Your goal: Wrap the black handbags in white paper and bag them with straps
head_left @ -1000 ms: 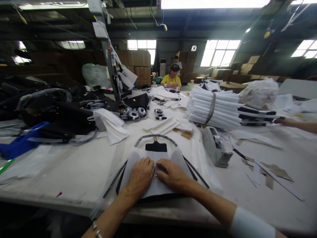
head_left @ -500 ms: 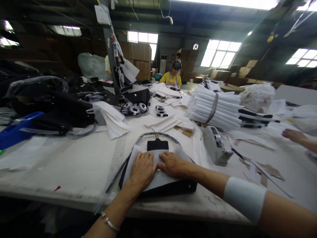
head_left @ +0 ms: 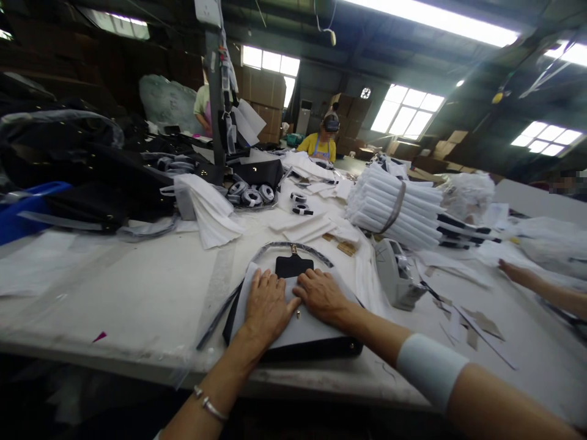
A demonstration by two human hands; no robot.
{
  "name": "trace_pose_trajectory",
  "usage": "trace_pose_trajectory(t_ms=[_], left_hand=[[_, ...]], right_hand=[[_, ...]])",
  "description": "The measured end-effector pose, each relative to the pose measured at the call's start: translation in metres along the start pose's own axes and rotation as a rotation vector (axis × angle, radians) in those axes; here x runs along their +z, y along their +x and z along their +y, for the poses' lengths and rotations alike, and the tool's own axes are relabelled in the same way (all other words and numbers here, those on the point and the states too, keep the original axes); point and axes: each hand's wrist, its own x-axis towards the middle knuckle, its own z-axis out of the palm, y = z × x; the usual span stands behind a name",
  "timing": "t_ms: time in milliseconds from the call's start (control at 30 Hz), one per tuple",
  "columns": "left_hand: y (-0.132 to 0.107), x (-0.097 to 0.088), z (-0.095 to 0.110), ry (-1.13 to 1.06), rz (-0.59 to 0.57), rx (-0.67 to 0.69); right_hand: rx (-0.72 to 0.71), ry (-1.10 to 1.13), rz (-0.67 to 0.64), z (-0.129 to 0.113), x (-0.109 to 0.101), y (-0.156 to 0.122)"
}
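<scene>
A black handbag lies flat near the table's front edge, its wrapped handle arching away from me. Over its front is a sheet of white paper, with a small gold clasp showing through it. My left hand rests flat on the paper's left half, fingers stretched forward. On the right half, my right hand presses down with fingers spread and slightly bent. The thumbs nearly meet in the middle. Beyond the fingertips sits the bag's black closing tab with gold hardware.
A grey tape dispenser stands right of the bag, before a banded bundle of white padded rolls. Black bags pile up at left beside a blue bin. Another person's hand reaches in at right; a co-worker sits opposite.
The camera view has shifted slightly. My hands stay on the paper, with the right fingers a little higher and more bent. The other person's hand at right has moved leftward.
</scene>
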Motion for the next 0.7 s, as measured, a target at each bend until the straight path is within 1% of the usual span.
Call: trace_pose_trajectory(t_ms=[67,100,167,300,500,700], left_hand=[[0.000,0.002,-0.001,0.008,0.019,-0.020],[0.000,0.002,-0.002,0.012,0.022,-0.028],[0.000,0.002,-0.003,0.016,0.015,-0.029],[0.003,-0.001,-0.005,0.025,-0.007,-0.009],[0.009,-0.004,-0.004,0.055,0.000,-0.021],[0.013,-0.002,-0.005,0.089,0.001,-0.018]], right_hand=[[0.019,-0.019,0.156,0.003,0.015,-0.008],[0.021,-0.021,0.208,0.004,0.020,-0.010],[0.020,-0.016,0.249,0.008,0.026,-0.010],[0.018,0.006,0.252,0.012,0.026,-0.007],[0.071,0.017,0.192,0.019,0.022,-0.002],[0.056,0.035,0.175,0.022,0.023,0.001]])
